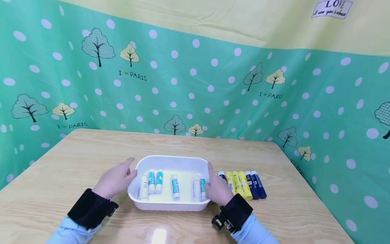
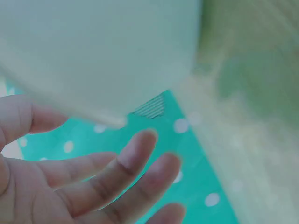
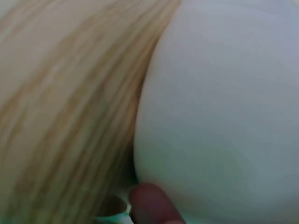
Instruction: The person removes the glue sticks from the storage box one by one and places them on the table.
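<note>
A white plastic basin (image 1: 170, 206) stands on the wooden table, holding several white glue sticks, some with teal labels, such as one glue stick (image 1: 175, 187) near its middle. The left hand (image 1: 114, 179) is at the basin's left side, fingers spread and relaxed; in the left wrist view that hand (image 2: 93, 182) lies just beside the basin wall (image 2: 103, 56), its thumb near the rim. The right hand (image 1: 218, 186) is at the right rim, index finger extended along it, thumb by the inner edge. In the right wrist view a fingertip (image 3: 152, 203) meets the basin's outer wall (image 3: 215, 112).
Right of the basin, yellow glue sticks (image 1: 244, 184) and dark blue ones (image 1: 258, 185) lie in a row on the table (image 1: 100, 145), close to the right hand. A green and yellow patterned cloth (image 1: 189, 84) hangs behind the table and along its sides.
</note>
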Motion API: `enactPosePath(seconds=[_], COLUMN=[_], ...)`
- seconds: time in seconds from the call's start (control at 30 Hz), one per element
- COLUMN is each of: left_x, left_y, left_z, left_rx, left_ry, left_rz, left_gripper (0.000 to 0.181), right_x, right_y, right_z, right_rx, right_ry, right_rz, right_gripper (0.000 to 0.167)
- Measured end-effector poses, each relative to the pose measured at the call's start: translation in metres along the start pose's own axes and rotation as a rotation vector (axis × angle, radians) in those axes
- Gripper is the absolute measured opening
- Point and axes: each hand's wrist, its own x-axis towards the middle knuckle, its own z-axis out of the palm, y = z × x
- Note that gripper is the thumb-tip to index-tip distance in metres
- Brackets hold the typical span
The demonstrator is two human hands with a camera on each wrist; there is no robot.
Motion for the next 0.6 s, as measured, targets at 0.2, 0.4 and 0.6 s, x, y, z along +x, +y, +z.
enactPosePath(seconds=[0.2, 0.4, 0.6], left_x=[-0.002, 0.011, 0.034], left_y=[0.027, 0.076, 0.108], left_z=[-0.003, -0.009, -0.001], left_rx=[-0.048, -0.081, 0.021], left_ry=[0.182, 0.144, -0.069], left_rz=[0.138, 0.257, 0.306], left_gripper=[0.044, 0.039, 0.04], right_x=[0.0, 0.0, -0.001], right_y=[0.006, 0.009, 0.014], right_z=[-0.002, -0.004, -0.005], right_rx=[-0.014, 0.026, 0.171], right_ry=[0.02, 0.047, -0.025], right_rz=[0.029, 0.068, 0.059], right_gripper=[0.071, 0.066, 0.059])
